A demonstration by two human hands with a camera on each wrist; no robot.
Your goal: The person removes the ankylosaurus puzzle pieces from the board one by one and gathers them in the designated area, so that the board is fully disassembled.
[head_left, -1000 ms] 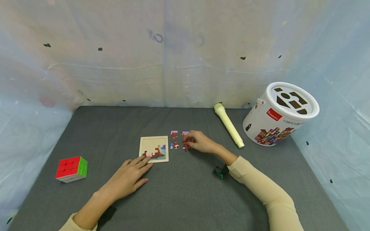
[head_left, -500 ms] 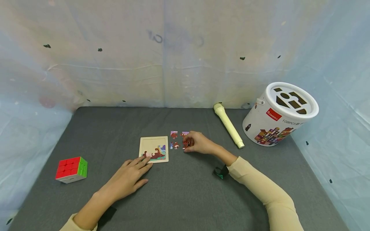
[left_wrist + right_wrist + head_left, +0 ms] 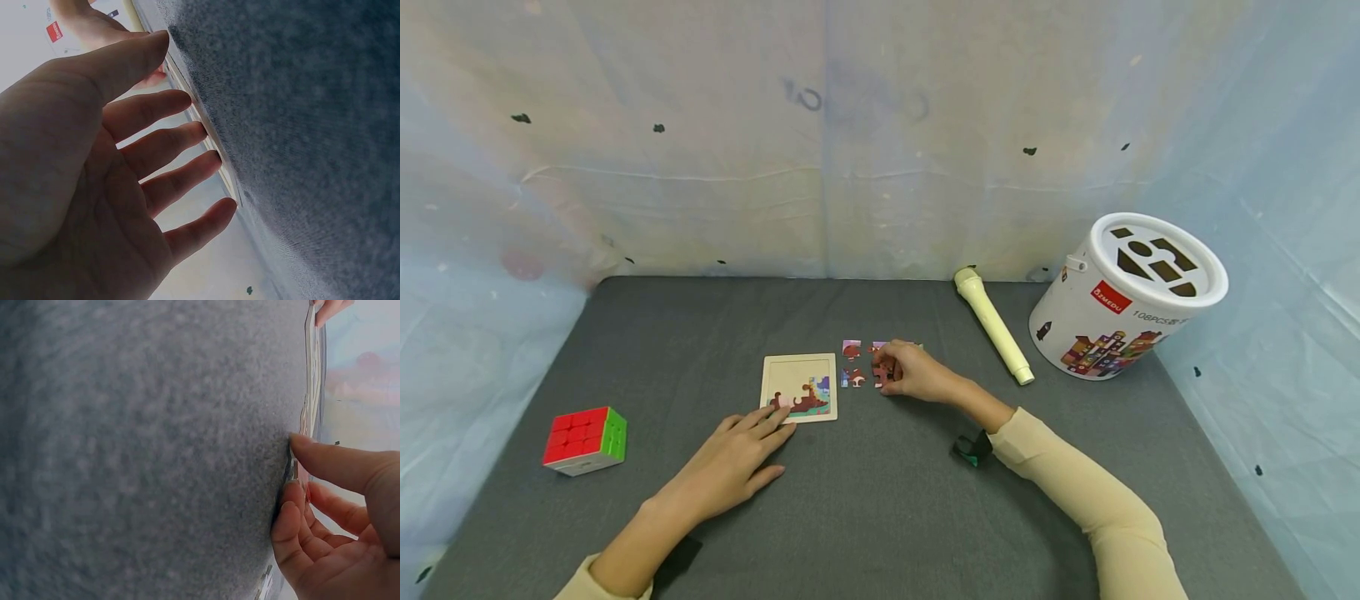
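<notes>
A square wooden puzzle board (image 3: 797, 367) lies on the table, with joined pieces showing a brown animal (image 3: 808, 405) along its lower part. My left hand (image 3: 733, 462) rests its straight fingertips on the board's near left edge; in the left wrist view its fingers (image 3: 172, 181) are spread against the rim. Right of the board, my right hand (image 3: 921, 372) pinches a brown and pink puzzle piece (image 3: 881, 377) low at the table. The right wrist view shows that piece (image 3: 302, 475) edge-on between thumb and fingers. Loose pieces (image 3: 852, 349) lie beside it, some partly hidden by the hand.
A red, green and white puzzle cube (image 3: 580, 439) sits at the left. A pale yellow microphone-shaped stick (image 3: 994, 325) lies beyond the right hand. At the back right stands a white bucket (image 3: 1120, 308) with a shape-sorter lid. Pale sheeting (image 3: 880, 167) hangs behind the table.
My right thumb has come down and round the puzzle piece, whose visible side has changed from a brown knob to a pinkish patch. My left hand and the board have stayed put.
</notes>
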